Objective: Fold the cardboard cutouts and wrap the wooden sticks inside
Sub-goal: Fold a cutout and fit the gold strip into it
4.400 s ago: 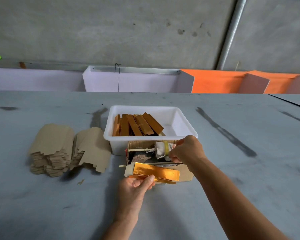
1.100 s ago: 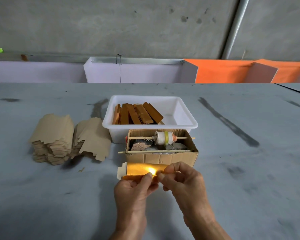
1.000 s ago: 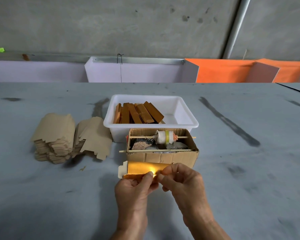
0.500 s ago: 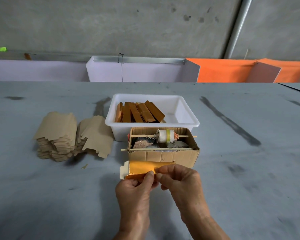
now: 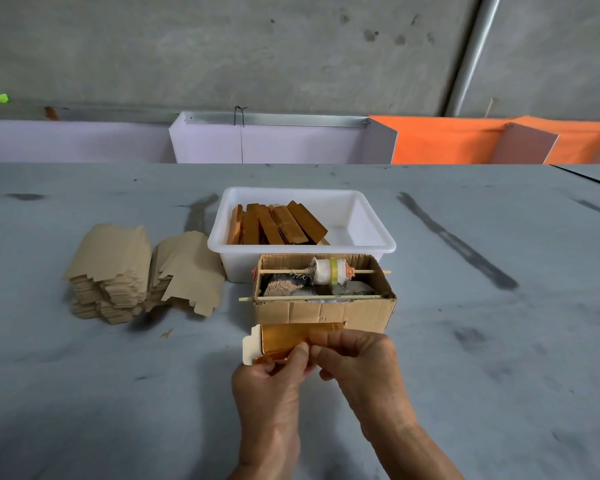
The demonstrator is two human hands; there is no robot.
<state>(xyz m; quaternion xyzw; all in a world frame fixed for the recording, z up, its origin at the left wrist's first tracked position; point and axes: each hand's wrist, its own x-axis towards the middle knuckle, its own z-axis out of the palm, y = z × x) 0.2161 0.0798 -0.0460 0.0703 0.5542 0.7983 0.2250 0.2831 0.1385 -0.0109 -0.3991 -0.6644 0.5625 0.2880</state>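
Head cam, looking fwd and down over a grey tabletop (image 5: 84, 393). Both hands meet at centre-bottom on one gold-foil cardboard cutout (image 5: 284, 339), held just above the tabletop and right in front of a brown cardboard box (image 5: 326, 311). Left hand (image 5: 271, 379) has its grip curled under the cutout's near edge, thumb pressed on top of the foil. Right hand (image 5: 357, 358) pinches the cutout's right part, fingers curled over it and covering that end. Cutout is partly folded, foil side out; a plain white end tab (image 5: 248, 348) sticks out at its left. Can't tell whether a stick is inside the fold.

Brown box is open-topped w/ two thin wooden sticks (image 5: 309, 297) laid across its rim, left to right; the far one carries a white roll w/ a yellow band (image 5: 329, 271). Greyish and pinkish lumps lie in the box under the sticks; can't tell what they are.

Just behind the box, touching it or nearly so, sits a white plastic tub (image 5: 368, 220) holding several finished gold-wrapped bundles (image 5: 274, 223), leaning together in its left half.

Left of the tub, well apart from the hands, two stacks of flat plain-brown cutouts (image 5: 111, 268) lie on the tabletop, the right stack fanned and untidy. Concrete wall behind, w/ lilac and orange panels along the far edge of the tabletop.
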